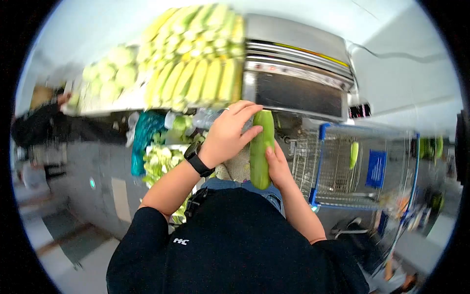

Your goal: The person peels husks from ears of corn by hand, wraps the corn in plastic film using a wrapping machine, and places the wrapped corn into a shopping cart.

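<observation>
A long green squash (260,157) is upright in front of my body, its pale cut end pointing away from me. My right hand (278,164) is wrapped round its lower right side, fingers partly hidden behind it. At the upper end, my left hand (234,130), with a black watch on the wrist, touches the squash with its fingertips and thumb, the fingers bent toward the end. Rows of similar squash (196,81) lie on the display ahead, beside a wrapping machine (298,90) with a dark plate.
Round pale vegetables (115,73) sit at the far left of the display. Below are a teal bag (142,147) and leafy trimmings (161,164). A blue-edged shopping cart (364,196), one squash inside, stands on the right. A person's dark sleeve (39,120) shows at the left.
</observation>
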{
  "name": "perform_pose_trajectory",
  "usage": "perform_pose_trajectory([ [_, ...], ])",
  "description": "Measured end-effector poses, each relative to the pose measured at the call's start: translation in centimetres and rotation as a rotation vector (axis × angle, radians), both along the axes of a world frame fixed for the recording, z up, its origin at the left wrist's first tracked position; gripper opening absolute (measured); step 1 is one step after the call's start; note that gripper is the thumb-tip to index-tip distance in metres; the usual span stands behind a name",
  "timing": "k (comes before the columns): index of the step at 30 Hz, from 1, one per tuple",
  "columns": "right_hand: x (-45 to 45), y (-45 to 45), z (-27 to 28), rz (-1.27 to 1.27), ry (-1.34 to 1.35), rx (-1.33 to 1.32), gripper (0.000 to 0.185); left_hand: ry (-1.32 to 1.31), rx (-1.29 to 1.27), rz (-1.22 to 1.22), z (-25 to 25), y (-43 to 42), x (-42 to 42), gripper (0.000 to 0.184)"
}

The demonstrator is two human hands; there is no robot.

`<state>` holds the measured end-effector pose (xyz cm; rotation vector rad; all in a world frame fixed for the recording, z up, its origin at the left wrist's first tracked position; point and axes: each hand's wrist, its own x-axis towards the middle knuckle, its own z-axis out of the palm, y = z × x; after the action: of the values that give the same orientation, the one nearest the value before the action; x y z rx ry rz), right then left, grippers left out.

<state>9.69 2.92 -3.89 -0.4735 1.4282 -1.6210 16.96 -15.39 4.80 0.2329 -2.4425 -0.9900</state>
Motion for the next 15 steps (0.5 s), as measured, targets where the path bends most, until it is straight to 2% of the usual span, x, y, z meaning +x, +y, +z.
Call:
perform_pose_trajectory([
  [3, 3.7, -4.4, -0.4, 0.171, -0.054, 0.079, 0.052, -0.016, 0.097, 0.153, -1.8, -3.7, 6.7, 0.037],
  [7, 6.3, -8.4, -0.7, 0.443, -0.046, 0.219, 0.049, -0.020, 0.284, 0.376, -4.7, -4.8, 13.8, 0.032],
  [10, 7.2, -10.6, -3.0, 0.620, 0.045, 0.227, 0.051, 0.011, 0.338, 0.572, -6.3, -4.1, 16.9, 0.030],
  [15, 8.5, -14.2, -2.8, 0.875, 0.083, 0.247, 0.054, 0.035, 0.474, 0.889, -7.7, -2.7, 20.2, 0.025],
])
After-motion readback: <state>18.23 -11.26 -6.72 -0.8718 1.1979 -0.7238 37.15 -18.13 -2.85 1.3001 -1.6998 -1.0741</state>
